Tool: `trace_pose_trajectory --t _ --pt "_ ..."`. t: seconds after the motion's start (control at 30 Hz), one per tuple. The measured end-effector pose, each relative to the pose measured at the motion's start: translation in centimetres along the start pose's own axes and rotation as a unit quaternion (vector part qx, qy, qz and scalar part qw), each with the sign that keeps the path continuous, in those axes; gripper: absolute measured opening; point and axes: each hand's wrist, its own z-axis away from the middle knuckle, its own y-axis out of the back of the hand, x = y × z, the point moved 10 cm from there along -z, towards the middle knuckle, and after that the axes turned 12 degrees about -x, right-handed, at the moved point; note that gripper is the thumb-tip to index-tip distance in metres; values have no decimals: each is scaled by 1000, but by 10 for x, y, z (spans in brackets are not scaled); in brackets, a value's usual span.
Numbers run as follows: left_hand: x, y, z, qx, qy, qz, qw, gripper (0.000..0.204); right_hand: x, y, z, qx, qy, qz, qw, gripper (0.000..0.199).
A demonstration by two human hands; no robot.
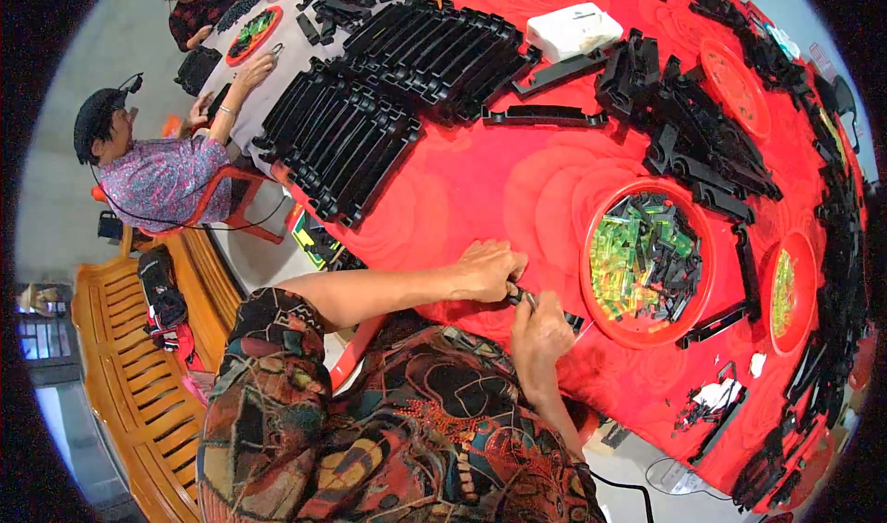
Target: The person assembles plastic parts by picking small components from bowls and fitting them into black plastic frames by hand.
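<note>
Both my hands are closed and close together at the near edge of the red-covered table. My left hand [490, 271] is wrapped round one end of a small black plastic piece [515, 297], most of which the fingers hide. Just right of it and nearer to me, my right hand [543, 326] grips at the same piece, thumb towards the left hand. A dark end [574, 322] shows past the right hand; whether it belongs to the held piece I cannot tell. Right of my hands stands a round red basin [588, 278] with many small yellow-green and black pieces [642, 255].
Rows of long black plastic strips [342, 139] lie at the far left, with more strips heaped [707, 139] at the far right. A white block [573, 31] sits between them. Another red basin [802, 329] is at right. A person [162, 167] sits left, beside a wooden bench [139, 375].
</note>
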Motion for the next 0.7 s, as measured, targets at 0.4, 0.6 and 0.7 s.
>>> trace_pose_trajectory --t 0.4,0.6,0.7 --pt "-4 1 3 17 -4 4 1000 16 -5 2 -4 -7 26 3 1000 15" --pt "-6 -6 -3 3 18 13 1000 15 -3 0 3 39 41 29 998 16" --pt "-3 -4 4 -14 61 -29 998 19 -4 -3 7 41 41 30 998 16"
